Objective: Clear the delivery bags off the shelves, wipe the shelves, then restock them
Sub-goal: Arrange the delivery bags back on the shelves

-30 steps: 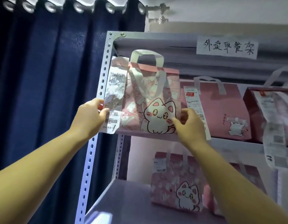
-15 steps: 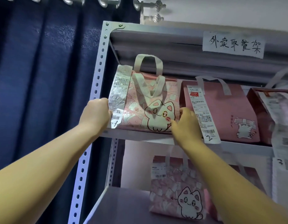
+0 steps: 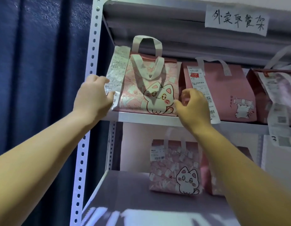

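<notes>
A pink delivery bag with a cartoon cat [image 3: 141,88] stands upright at the left end of the upper shelf [image 3: 141,117], with a long receipt [image 3: 117,70] hanging on its left side. My left hand [image 3: 92,97] is beside the bag's left edge, its thumb at the receipt and its fingers loosely curled. My right hand [image 3: 195,108] hovers at the bag's lower right corner with relaxed, curled fingers. Neither hand grips the bag.
A plain pink bag [image 3: 231,88] and a darker one [image 3: 259,95] stand further right on the same shelf. Another cat bag [image 3: 174,168] sits on the lower shelf [image 3: 121,193]. A perforated white post [image 3: 90,62] and a dark blue curtain [image 3: 35,79] border the left. A handwritten sign [image 3: 236,20] hangs above.
The cat bag, held at both sides a second ago, has been set down on the upper shelf. Both hands have loosened and drawn slightly off it.
</notes>
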Motion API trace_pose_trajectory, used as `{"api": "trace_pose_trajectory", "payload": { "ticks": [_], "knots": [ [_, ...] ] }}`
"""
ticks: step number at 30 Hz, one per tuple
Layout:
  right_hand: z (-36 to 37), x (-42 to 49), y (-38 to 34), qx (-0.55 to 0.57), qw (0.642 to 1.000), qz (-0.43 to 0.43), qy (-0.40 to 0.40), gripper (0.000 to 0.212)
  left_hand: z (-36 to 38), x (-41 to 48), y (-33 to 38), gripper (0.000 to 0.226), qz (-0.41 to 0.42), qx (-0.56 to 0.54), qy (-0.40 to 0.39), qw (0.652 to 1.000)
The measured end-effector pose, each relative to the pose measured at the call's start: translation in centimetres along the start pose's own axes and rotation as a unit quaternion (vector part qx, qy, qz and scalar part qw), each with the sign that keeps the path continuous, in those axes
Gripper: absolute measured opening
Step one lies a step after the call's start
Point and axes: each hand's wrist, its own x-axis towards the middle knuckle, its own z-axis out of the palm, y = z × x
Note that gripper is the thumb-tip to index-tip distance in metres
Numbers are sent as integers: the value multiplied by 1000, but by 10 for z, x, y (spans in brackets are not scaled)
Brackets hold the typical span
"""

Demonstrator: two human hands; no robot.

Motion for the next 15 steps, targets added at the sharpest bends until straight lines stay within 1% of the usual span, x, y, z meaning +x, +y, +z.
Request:
{"api": "trace_pose_trajectory", "payload": {
  "ticks": [3, 5, 7, 11, 15],
  "knots": [
    [-14, -14, -4, 44, 998, -23, 42, 19, -8, -18, 9, 36, 35, -43, 26, 998],
    [-22, -28, -8, 89, 995, -26, 46, 14, -9, -35, 18, 33, 54, -88, 24, 994],
    [-28, -44, -11, 124, 991, -23, 35, 10, -5, -56, 27, 32, 74, -120, 4, 990],
    [-32, -80, -3, 131, 991, -6, -25, 7, 18, -98, 37, 29, 91, -144, -65, 983],
    [-34, -115, 21, 117, 988, 23, -101, 10, 49, -134, 43, 27, 79, -161, -136, 974]
  ]
}}
